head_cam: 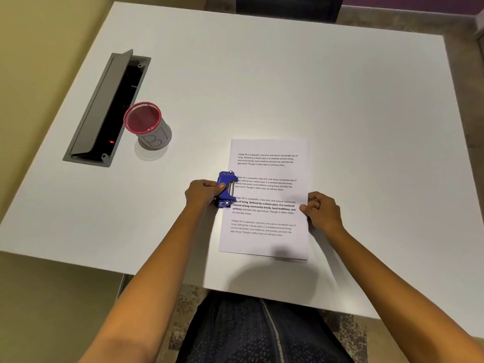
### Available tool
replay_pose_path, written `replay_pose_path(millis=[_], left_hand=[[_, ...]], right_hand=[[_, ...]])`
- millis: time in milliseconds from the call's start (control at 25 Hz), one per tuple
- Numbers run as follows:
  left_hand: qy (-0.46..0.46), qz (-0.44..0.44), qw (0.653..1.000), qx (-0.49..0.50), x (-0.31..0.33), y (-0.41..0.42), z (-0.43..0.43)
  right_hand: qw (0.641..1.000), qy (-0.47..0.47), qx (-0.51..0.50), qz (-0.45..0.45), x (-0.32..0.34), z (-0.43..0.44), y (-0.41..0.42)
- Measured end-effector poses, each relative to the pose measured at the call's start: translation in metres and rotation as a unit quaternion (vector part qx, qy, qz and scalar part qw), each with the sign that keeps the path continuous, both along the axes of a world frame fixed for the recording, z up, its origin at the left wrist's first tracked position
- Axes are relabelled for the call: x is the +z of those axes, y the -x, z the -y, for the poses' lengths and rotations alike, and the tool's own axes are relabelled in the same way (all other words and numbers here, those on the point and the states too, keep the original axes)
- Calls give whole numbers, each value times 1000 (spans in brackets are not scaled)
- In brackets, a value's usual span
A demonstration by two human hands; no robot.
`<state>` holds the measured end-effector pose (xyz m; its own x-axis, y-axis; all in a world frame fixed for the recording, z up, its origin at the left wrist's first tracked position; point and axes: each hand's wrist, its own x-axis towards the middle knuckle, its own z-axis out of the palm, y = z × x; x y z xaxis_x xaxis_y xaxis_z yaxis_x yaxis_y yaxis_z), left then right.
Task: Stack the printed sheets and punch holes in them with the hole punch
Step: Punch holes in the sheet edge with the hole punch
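Observation:
The printed sheets (267,221) lie in one squared stack on the white table (262,82), text facing up. A blue hole punch (225,188) sits at the middle of the stack's left edge, its jaw over the paper margin. My left hand (203,192) grips the punch from the left, thumb on its top lever. My right hand (320,210) rests at the stack's right edge with fingers curled, thumb and fingertips pinching the paper edge.
A red-rimmed mesh pen cup (146,125) stands left of the sheets. Beyond it is an open grey cable hatch (104,108) set into the tabletop. A dark chair (289,7) stands at the far side. My lap shows below the table's near edge.

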<state>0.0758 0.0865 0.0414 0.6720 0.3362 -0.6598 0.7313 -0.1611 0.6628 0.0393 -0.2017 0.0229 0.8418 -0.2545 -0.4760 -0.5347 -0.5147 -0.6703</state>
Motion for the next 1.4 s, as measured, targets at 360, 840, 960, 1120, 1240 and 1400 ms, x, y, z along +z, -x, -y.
replay_pose_path(millis=[360, 840, 960, 1120, 1240, 1400], left_hand=[[-3, -7, 1000, -10, -3, -2, -1], [-350, 110, 916, -160, -15, -30, 21], [-397, 106, 890, -198, -27, -28, 22], [-407, 96, 885, -206, -34, -28, 23], [-392, 85, 893, -204, -35, -30, 24], [-398, 70, 886, -226, -35, -31, 25]], right_hand=[[999, -20, 13, -32, 4, -1, -3], [998, -45, 2, -36, 9, -1, -1], [998, -46, 1, -36, 8, -2, -1], [999, -36, 7, -28, 6, -2, -1], [999, -22, 13, -25, 6, -3, -2], [1000, -6, 10, -14, 6, -7, -3]])
